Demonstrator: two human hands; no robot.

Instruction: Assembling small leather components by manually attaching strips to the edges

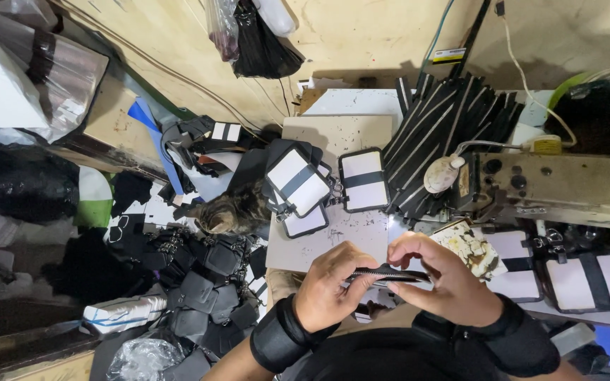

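Head view: the black zipper strip lies flat between your two hands, pinched at both ends. Your left hand closes thumb and fingers on its left end; your right hand clamps the right. Just beyond your grip sits the grey work board, with white-and-black pouches farther out and a tabby cat to the left.
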